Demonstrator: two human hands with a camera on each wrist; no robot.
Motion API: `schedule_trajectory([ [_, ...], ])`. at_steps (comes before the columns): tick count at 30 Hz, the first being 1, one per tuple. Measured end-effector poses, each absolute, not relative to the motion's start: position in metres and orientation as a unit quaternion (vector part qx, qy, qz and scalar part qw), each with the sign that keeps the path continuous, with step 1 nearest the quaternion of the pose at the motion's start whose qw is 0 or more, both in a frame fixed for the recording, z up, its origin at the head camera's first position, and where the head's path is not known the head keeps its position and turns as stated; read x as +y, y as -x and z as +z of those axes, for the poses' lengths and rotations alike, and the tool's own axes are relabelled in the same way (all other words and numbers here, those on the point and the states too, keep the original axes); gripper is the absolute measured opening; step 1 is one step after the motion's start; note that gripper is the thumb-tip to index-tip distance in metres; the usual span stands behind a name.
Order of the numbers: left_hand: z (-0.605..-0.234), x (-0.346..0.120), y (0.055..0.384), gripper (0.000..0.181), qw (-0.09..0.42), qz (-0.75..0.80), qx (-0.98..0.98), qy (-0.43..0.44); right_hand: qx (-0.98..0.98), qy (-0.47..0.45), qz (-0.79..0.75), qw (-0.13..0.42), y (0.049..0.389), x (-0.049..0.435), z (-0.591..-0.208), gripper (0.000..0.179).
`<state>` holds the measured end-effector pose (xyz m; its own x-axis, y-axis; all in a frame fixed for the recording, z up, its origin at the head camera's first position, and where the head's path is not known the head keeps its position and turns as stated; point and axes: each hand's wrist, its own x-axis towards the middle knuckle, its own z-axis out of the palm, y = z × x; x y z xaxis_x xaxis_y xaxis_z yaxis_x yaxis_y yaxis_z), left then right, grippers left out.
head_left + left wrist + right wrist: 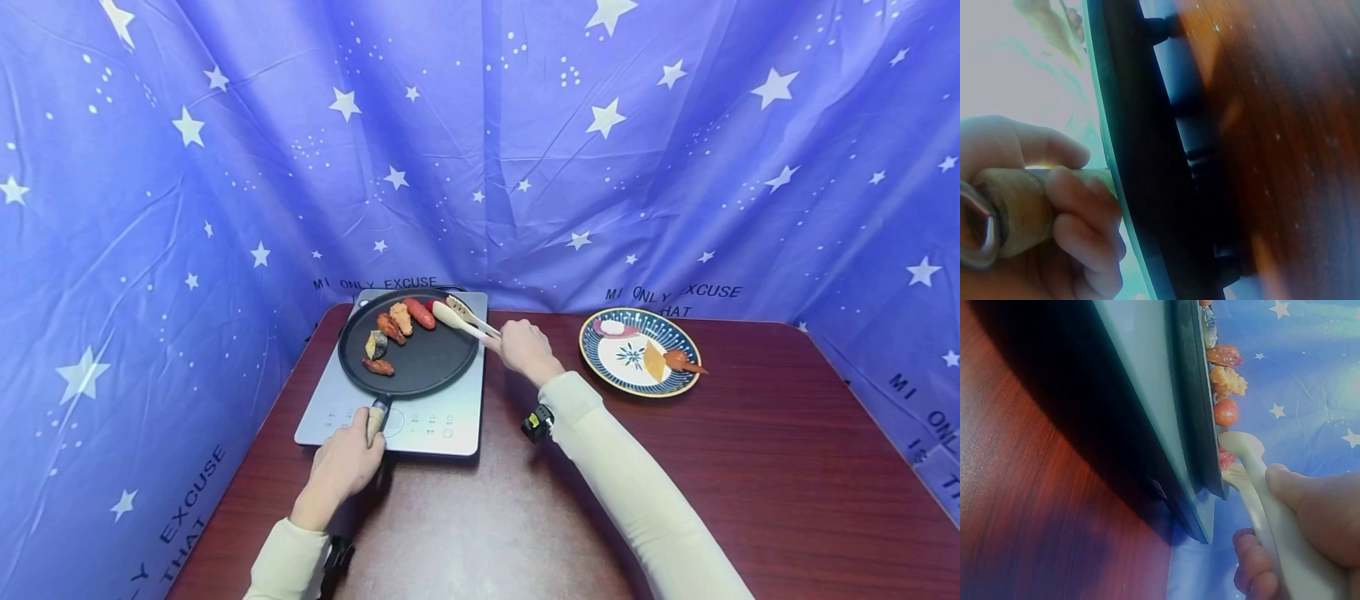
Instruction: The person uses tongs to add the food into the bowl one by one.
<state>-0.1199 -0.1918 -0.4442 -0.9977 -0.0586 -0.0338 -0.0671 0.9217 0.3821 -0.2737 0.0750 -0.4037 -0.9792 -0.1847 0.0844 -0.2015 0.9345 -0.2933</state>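
My left hand (347,462) grips the handle (1022,206) of a black frying pan (420,362), its fingers curled round the wooden grip. Around cream tongs (1272,506) curl the fingers of my right hand (525,350). The tongs' tips are at the pan's far right edge, on either side of a red piece of food (1227,459), largely hidden by them; whether they pinch it I cannot tell. Along the pan lie a red sausage (419,314), a fried, breaded piece (401,318), a glazed brown piece (390,329), a dark-skinned yellow piece (376,345) and a small brown wing (378,366).
Under the pan is a silver induction cooker (322,421) on the dark red table (787,467). To the right stands a blue-patterned plate (622,358) with a pink-and-white piece (613,327), a tan piece (655,361) and an orange-brown piece (681,361). Blue starry curtains (480,167) enclose the table.
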Motion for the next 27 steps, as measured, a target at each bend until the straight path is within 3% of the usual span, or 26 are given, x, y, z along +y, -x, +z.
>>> schedule_trajectory([
  [27,-0.4442,-0.1915,0.1199,0.039,0.003,0.195,0.98,0.031,-0.983,-0.097,0.155,0.026,0.2817,0.0666,-0.3991,0.052],
])
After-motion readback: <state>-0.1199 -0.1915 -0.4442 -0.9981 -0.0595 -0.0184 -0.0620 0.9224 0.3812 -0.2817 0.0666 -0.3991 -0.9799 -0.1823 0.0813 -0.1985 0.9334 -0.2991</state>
